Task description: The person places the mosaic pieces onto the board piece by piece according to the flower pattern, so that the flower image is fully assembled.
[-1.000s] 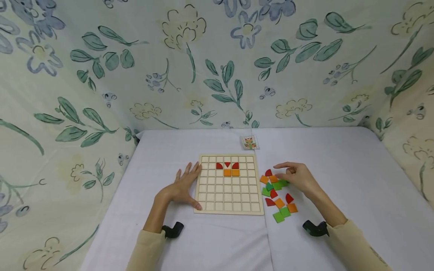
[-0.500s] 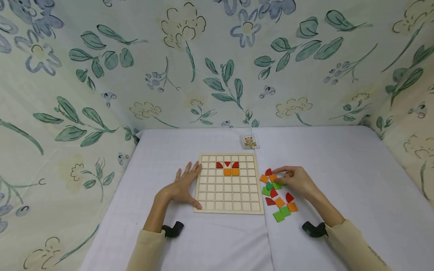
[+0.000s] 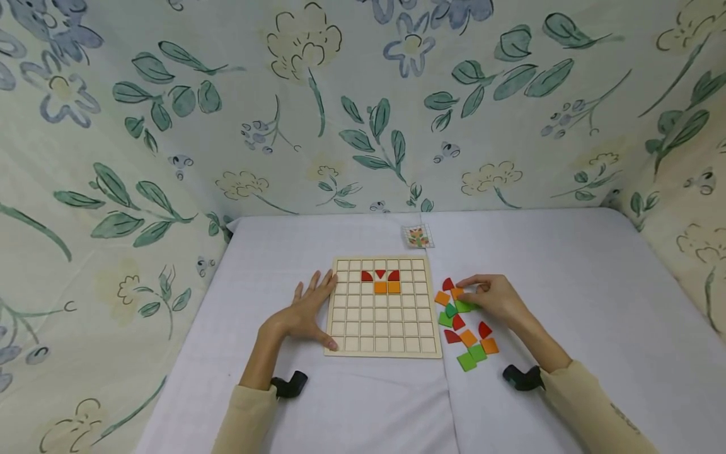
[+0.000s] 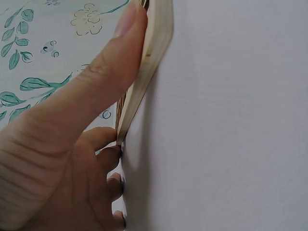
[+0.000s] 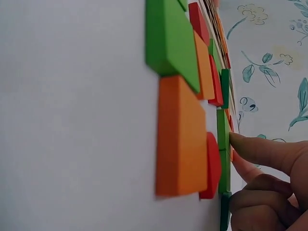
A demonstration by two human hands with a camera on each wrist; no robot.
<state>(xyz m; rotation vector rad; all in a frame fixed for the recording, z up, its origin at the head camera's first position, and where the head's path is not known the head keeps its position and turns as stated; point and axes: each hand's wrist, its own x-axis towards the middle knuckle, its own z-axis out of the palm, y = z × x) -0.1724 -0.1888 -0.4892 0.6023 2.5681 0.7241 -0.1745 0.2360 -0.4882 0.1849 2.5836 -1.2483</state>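
Note:
In the head view my left hand [image 3: 300, 315] lies along the left side of a wooden grid board [image 3: 382, 354], fingers spread, thumb at the near left corner. The left wrist view shows the thumb [image 4: 103, 72] against the board's edge. To the right of the board, my right hand [image 3: 499, 297] pinches an orange square tile [image 3: 456, 292] between thumb and forefinger among loose tiles. Beside it are a red quarter-round tile [image 3: 448, 284] and a light green tile [image 3: 462, 307]. In the right wrist view the thumb partly hides the tile.
On the board sit several red pieces [image 3: 380, 273] and two orange squares [image 3: 387, 287]. A small pattern card [image 3: 418, 237] lies behind the board. Nearer me are loose green [image 3: 467, 362], orange [image 3: 489, 345] and red [image 3: 484, 330] tiles on the white cloth [image 3: 567, 271].
My right hand has come down and left onto the loose tiles, its forefinger and thumb closing in on the orange one. That tile has shifted slightly away from me. The left hand stays put.

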